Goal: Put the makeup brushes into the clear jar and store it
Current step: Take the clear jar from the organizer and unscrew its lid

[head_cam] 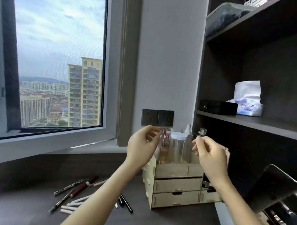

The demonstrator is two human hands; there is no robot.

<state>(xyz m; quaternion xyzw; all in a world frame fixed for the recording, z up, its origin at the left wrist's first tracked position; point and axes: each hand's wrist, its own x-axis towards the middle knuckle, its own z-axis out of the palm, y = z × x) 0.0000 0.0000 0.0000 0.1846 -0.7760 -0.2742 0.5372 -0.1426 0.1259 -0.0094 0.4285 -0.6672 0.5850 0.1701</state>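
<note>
Head view: hands (left, right) half-curled, empty, flanking clear jar atop organizer.

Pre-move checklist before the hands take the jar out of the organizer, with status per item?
1. Clear jar upright in the wooden organizer top tray: ok.
2. White lid off for loading: not ok, it is on the jar.
3. Left hand and right hand empty, either side of the jar: ok, not touching it.
4. Makeup brushes reachable: ok, loose on the desk to the left.
5. Neighbouring bottles clear of the jar: cannot tell.
</note>
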